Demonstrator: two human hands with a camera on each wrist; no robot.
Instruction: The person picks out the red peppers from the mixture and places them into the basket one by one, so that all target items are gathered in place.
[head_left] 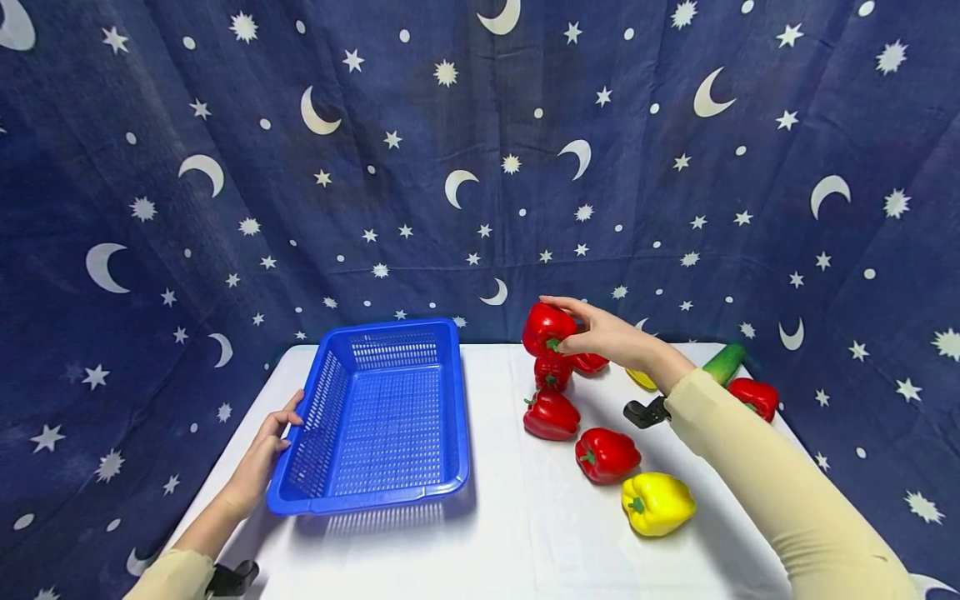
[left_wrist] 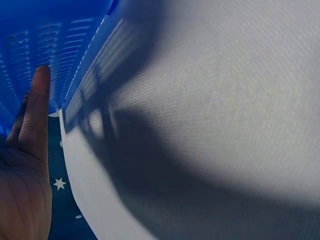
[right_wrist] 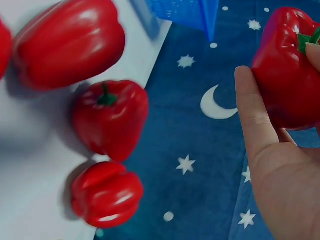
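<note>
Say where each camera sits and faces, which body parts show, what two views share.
Head: worn there, facing forward and down at the blue basket; left hand, right hand, sleeves.
Left wrist: worn there, facing basket and table; left hand.
Right wrist: worn there, facing red bell peppers; right hand.
Head and right wrist share the held bell pepper.

Right hand point(head_left: 603, 333) raised in a pinch; left hand point(head_left: 262, 457) lower, fingers point(left_wrist: 38, 110) apparently nearly straight.

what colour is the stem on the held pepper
Green. The stem of the held red pepper shows best in the right wrist view.
</note>
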